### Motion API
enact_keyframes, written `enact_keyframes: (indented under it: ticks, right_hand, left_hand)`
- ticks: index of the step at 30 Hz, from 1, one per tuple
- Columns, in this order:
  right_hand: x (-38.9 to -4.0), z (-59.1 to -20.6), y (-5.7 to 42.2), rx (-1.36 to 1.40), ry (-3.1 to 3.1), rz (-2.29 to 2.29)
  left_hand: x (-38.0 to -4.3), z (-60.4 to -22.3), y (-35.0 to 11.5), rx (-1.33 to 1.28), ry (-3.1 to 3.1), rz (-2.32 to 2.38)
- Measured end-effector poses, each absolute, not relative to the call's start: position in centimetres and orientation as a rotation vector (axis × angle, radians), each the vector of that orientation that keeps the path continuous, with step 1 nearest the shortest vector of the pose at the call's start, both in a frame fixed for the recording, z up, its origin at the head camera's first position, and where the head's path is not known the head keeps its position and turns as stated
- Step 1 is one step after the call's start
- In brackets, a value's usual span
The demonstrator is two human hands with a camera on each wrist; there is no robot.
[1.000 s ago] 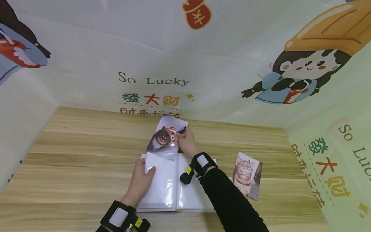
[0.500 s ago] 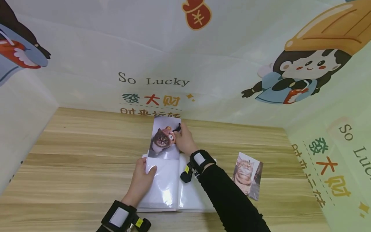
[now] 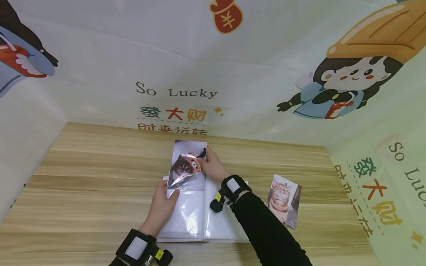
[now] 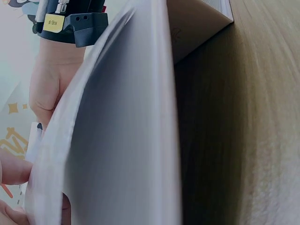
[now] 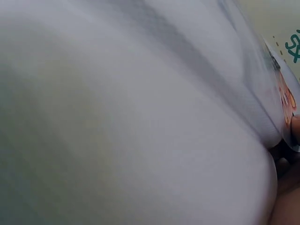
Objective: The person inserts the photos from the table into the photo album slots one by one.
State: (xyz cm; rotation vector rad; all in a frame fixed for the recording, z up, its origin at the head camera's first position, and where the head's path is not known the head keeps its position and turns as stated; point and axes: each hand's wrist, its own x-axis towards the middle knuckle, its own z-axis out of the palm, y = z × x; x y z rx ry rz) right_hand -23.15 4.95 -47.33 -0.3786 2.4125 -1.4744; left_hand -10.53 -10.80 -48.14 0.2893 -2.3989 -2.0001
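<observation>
A photo album (image 3: 188,225) lies spread out with clear, glossy pocket pages. My left hand (image 3: 162,208) grips the left page by its outer edge, thumb on the front; the left wrist view shows the lifted page (image 4: 51,154) between thumb and fingers. Between the thumb and fingers of my right hand (image 3: 214,164) is the right edge of a cat photo (image 3: 186,168), the cat beside a pink bear face. The photo's lower part sits in the pocket at the top of that page, its upper part sticking out beyond the album. The right wrist view is mostly blurred white page (image 5: 178,131).
Another cat photo (image 3: 283,201) lies on the wooden table (image 3: 100,177) to the right of the album, partly behind my right sleeve (image 3: 269,229). A printed white backdrop (image 3: 253,99) rises at the back and on both sides.
The cat photo has straightened from its tilt and moved down toward me, deeper into the pocket, my right hand moving with it. My left hand has stayed on the page edge.
</observation>
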Motion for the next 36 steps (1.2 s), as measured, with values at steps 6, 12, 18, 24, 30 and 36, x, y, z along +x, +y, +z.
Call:
enact_keyframes:
  ticks: [6,12,18,24,30,36]
  right_hand:
    - [-23.1,-47.3,5.5,-0.413,2.327,-1.426]
    - [-23.7,-46.8,5.1,-0.493,2.578,-1.182]
    - [-25.1,-44.8,2.9,-0.747,2.766,-0.839]
    - [-25.8,-44.0,1.3,-0.723,2.633,-0.544]
    - [-25.7,-44.4,1.3,-0.676,2.498,-0.615]
    - [-25.7,-43.8,1.9,-0.680,2.455,-0.749]
  left_hand:
    - [-10.6,-48.0,-10.8,0.305,-2.405,-1.984]
    - [-10.6,-47.8,-10.8,0.317,-2.418,-1.992]
    - [-10.6,-47.8,-10.8,0.323,-2.425,-1.977]
    - [-10.5,-48.0,-10.6,0.318,-2.414,-1.980]
    - [-10.5,-48.0,-10.5,0.301,-2.411,-1.963]
    - [-10.4,-47.7,-10.8,0.316,-2.426,-1.973]
